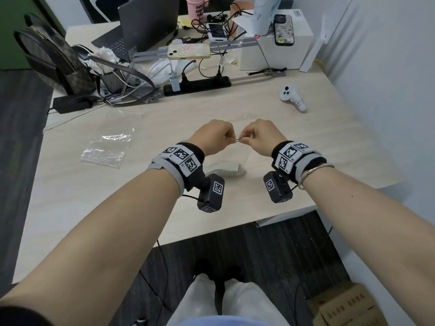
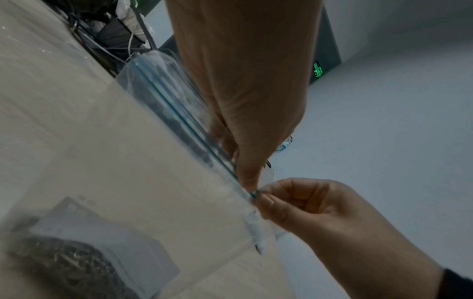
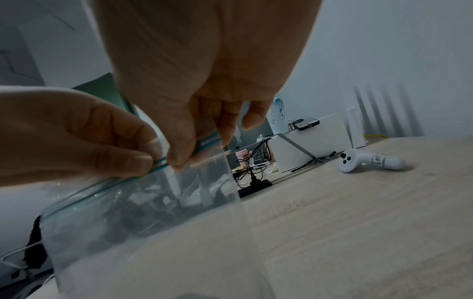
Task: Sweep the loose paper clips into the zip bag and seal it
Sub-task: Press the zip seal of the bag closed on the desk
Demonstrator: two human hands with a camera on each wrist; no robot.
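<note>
A person's two bare forearms reach forward over a pale wood counter (image 1: 270, 109), each wrist wrapped in a band of black-and-white markers with a small camera hanging beneath. The left hand (image 1: 209, 136) and right hand (image 1: 261, 136) meet close together above the counter, and both pinch the top edge of a clear zip bag (image 3: 143, 204). The left fingers (image 3: 133, 159) are curled round the blue zip strip (image 3: 204, 144), thumb against forefinger. The right fingers (image 2: 266, 202) pinch the same strip just beside them, almost touching the left thumb. The bag hangs down from the fingers toward the counter. At its bottom, below the wrists, lies a dark grey heap of paper clips (image 2: 74, 269), seen through the plastic. Whether the strip is pressed closed along its whole length cannot be told.

To the left of the fingers, well apart, a second clear plastic bag (image 1: 106, 149) lies flat and crumpled on the counter. Beyond the fingers to the right rests a white handheld controller (image 1: 293, 97). Farther back sit a black power strip (image 1: 197, 85), a phone on a metal stand (image 1: 188, 51), a laptop (image 1: 141, 27) and a white box (image 1: 277, 50).
</note>
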